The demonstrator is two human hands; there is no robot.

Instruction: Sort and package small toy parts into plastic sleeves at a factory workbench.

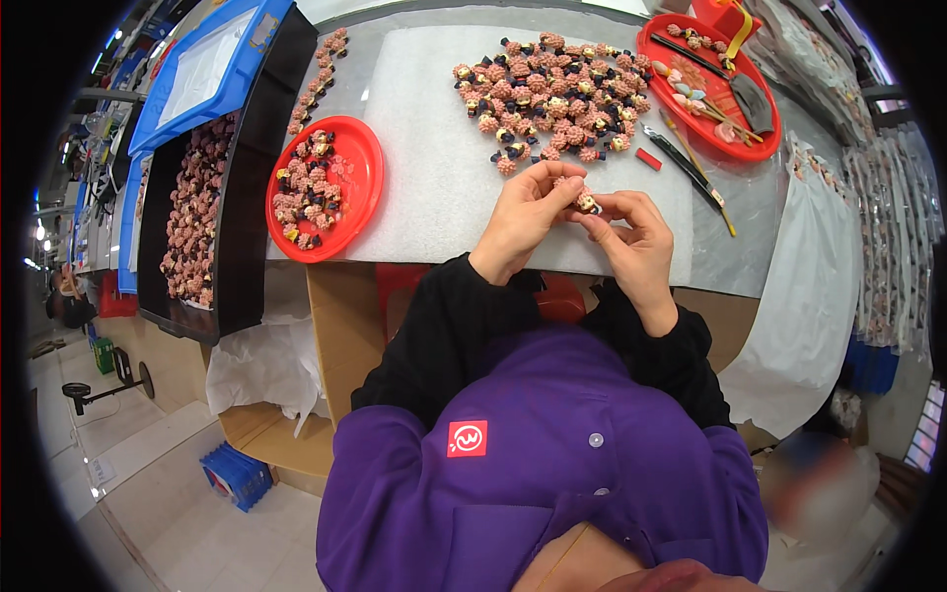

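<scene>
A small figurine (586, 202) with pink curly hair and a dark body is held between both hands above the near edge of the white foam mat (414, 148). My left hand (528, 215) pinches it by the pink hair with thumb and forefinger. From the other side, the fingertips of my right hand (636, 237) close on its lower end. Just beyond my hands lies a large pile of similar figurines (552, 94). To the left, a red plate (367, 187) bears more of them, together with loose pink pieces.
A black bin (252, 197) full of figurines stands at the left, below a blue crate (163, 109). At the right are a black craft knife (681, 158), a thin brush (728, 219), a small red block (648, 159) and a red tray (769, 138) holding tools. Plastic-wrapped sheets (893, 247) hang farther right.
</scene>
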